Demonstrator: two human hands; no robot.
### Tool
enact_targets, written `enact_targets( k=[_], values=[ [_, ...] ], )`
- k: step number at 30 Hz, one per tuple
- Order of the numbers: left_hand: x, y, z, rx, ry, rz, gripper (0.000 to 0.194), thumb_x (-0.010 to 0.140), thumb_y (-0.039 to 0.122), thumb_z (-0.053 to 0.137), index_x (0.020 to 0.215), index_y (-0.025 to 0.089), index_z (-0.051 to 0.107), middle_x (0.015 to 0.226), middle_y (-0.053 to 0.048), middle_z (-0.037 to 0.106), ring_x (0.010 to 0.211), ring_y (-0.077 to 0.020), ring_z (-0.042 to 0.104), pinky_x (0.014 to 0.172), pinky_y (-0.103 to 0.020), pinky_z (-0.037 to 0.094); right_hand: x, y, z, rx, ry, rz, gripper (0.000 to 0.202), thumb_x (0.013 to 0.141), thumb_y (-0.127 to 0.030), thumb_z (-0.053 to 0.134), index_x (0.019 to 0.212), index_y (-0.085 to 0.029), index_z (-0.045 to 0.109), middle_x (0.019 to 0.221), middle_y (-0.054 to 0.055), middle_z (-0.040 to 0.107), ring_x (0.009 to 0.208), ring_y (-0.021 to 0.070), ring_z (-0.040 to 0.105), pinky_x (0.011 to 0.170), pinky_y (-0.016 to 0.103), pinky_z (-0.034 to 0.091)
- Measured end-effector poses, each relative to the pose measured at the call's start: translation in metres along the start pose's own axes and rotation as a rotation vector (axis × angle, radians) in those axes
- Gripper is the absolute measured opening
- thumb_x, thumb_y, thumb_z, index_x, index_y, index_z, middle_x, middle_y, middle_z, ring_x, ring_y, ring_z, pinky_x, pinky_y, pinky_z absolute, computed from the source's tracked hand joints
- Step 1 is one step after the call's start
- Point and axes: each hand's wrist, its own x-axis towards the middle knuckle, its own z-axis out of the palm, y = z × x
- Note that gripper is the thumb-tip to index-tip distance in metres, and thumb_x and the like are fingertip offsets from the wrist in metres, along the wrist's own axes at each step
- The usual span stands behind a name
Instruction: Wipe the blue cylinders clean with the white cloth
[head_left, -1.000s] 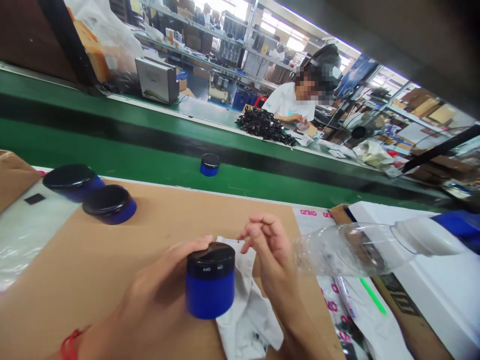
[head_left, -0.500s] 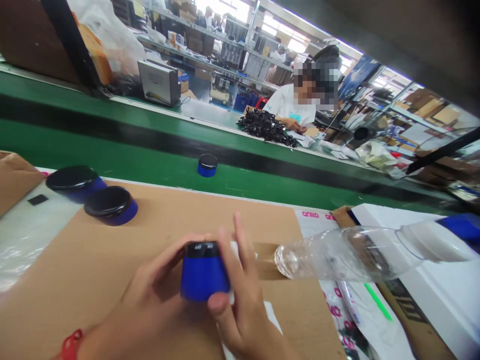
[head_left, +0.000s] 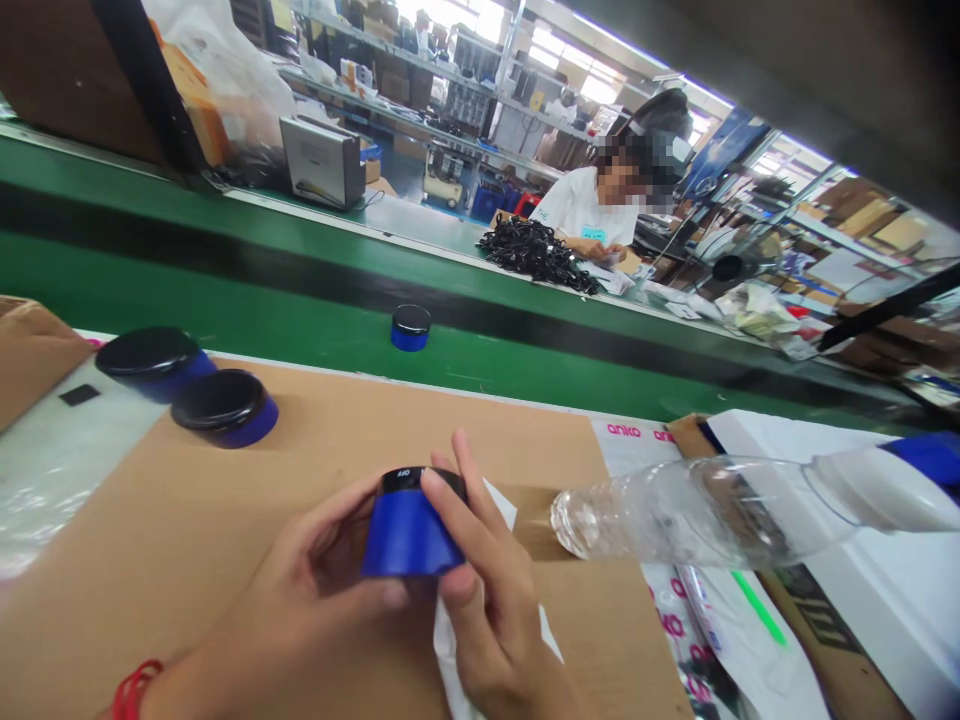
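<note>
Between my two hands is a round blue device with a black rim [head_left: 412,532], tilted, with "OFF" printed on the rim. My left hand [head_left: 330,560] wraps its left side, the thumb along the bottom edge. On its right side my right hand [head_left: 491,570] grips it, with fingers on the black rim and the thumb low on the blue wall. A white cloth or tissue [head_left: 450,650] hangs by my right palm; whether the hand holds it I cannot tell. Two similar blue devices with black tops, one nearer [head_left: 225,408] and one farther [head_left: 156,362], stand on the left.
Brown cardboard [head_left: 337,420] covers the work surface. A clear bottle with a white cap [head_left: 675,510] lies right of my hands, near a white box [head_left: 780,440]. Another blue device [head_left: 411,328] rests on the green belt [head_left: 315,330]. Across it, a person sits by piled black cords [head_left: 532,252].
The device has turned and tilted in my hands, and its rim is slightly higher. My right fingers have moved onto the rim; my left thumb now shows along the bottom edge.
</note>
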Motion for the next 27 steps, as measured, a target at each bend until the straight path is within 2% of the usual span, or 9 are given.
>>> enact_targets(
  k=[3, 5, 8, 11, 14, 18, 21, 25, 27],
  values=[
    [0.002, 0.006, -0.001, 0.115, 0.050, 0.089, 0.048, 0.099, 0.054, 0.085, 0.145, 0.046, 0.074, 0.132, -0.002, 0.086, 0.120, -0.0292, 0.085, 0.096, -0.034, 0.074, 0.002, -0.001, -0.001, 0.098, 0.046, 0.153, 0.045, 0.122, -0.057, 0.038, 0.162, -0.054, 0.058, 0.178, -0.005, 0.050, 0.168, 0.0269, 0.046, 0.141, 0.057, 0.036],
    [0.000, 0.010, -0.003, 0.226, 0.114, 0.117, 0.043, 0.100, 0.044, 0.084, 0.142, 0.046, 0.074, 0.130, 0.001, 0.082, 0.119, -0.0244, 0.082, 0.101, -0.031, 0.070, 0.001, -0.001, 0.002, 0.148, 0.024, 0.226, 0.051, 0.116, -0.067, 0.051, 0.164, -0.052, 0.055, 0.178, -0.002, 0.053, 0.171, 0.0308, 0.042, 0.142, 0.061, 0.030],
    [-0.005, 0.013, -0.007, 0.377, 0.201, 0.157, 0.048, 0.098, 0.030, 0.082, 0.142, 0.045, 0.070, 0.130, 0.001, 0.070, 0.124, -0.0205, 0.074, 0.112, -0.028, 0.061, -0.002, 0.000, 0.012, 0.229, 0.012, 0.359, 0.075, 0.100, -0.065, 0.082, 0.167, -0.055, 0.050, 0.179, -0.001, 0.053, 0.166, 0.0331, 0.049, 0.138, 0.060, 0.039],
    [-0.007, 0.012, -0.006, 0.432, 0.176, 0.216, 0.054, 0.101, 0.025, 0.075, 0.150, 0.045, 0.063, 0.142, 0.001, 0.064, 0.141, -0.0185, 0.065, 0.125, -0.025, 0.051, -0.004, 0.000, 0.020, 0.396, 0.082, 0.490, 0.062, 0.103, -0.062, 0.080, 0.160, -0.055, 0.059, 0.171, -0.004, 0.063, 0.159, 0.0284, 0.059, 0.134, 0.052, 0.048],
    [-0.005, 0.011, -0.004, 0.396, 0.071, 0.259, 0.060, 0.108, 0.028, 0.072, 0.160, 0.049, 0.052, 0.158, 0.004, 0.065, 0.150, -0.0153, 0.064, 0.130, -0.021, 0.048, -0.004, -0.001, 0.018, 0.460, 0.053, 0.567, 0.059, 0.105, -0.076, 0.065, 0.156, -0.046, 0.068, 0.168, -0.001, 0.065, 0.163, 0.0309, 0.055, 0.138, 0.054, 0.042],
    [-0.004, 0.009, -0.007, 0.329, -0.013, 0.276, 0.067, 0.108, 0.032, 0.076, 0.166, 0.049, 0.046, 0.156, 0.004, 0.073, 0.139, -0.0129, 0.076, 0.115, -0.012, 0.057, -0.002, -0.003, 0.008, 0.354, -0.029, 0.517, 0.067, 0.109, -0.072, 0.063, 0.168, -0.044, 0.053, 0.175, 0.000, 0.058, 0.169, 0.0315, 0.045, 0.142, 0.057, 0.032],
    [-0.005, 0.005, -0.010, 0.302, -0.044, 0.300, 0.066, 0.107, 0.030, 0.077, 0.165, 0.046, 0.048, 0.158, 0.002, 0.073, 0.141, -0.0149, 0.075, 0.119, -0.015, 0.056, 0.000, -0.002, 0.005, 0.286, -0.136, 0.428, 0.083, 0.106, -0.067, 0.073, 0.177, -0.041, 0.039, 0.173, 0.003, 0.060, 0.162, 0.0296, 0.055, 0.136, 0.047, 0.044],
    [-0.004, 0.003, -0.010, 0.295, -0.060, 0.345, 0.061, 0.105, 0.023, 0.076, 0.159, 0.042, 0.053, 0.162, 0.000, 0.070, 0.149, -0.0167, 0.069, 0.125, -0.021, 0.053, -0.001, -0.001, 0.010, 0.364, -0.080, 0.426, 0.069, 0.108, -0.063, 0.072, 0.170, -0.040, 0.053, 0.167, 0.000, 0.067, 0.155, 0.0231, 0.063, 0.129, 0.035, 0.050],
    [-0.004, 0.006, -0.010, 0.307, -0.065, 0.338, 0.062, 0.104, 0.022, 0.076, 0.159, 0.041, 0.053, 0.162, -0.002, 0.069, 0.152, -0.0203, 0.066, 0.129, -0.028, 0.052, -0.001, -0.004, 0.014, 0.453, -0.020, 0.480, 0.063, 0.106, -0.069, 0.070, 0.161, -0.040, 0.064, 0.168, 0.000, 0.066, 0.158, 0.0251, 0.061, 0.132, 0.039, 0.049]
  ],
)
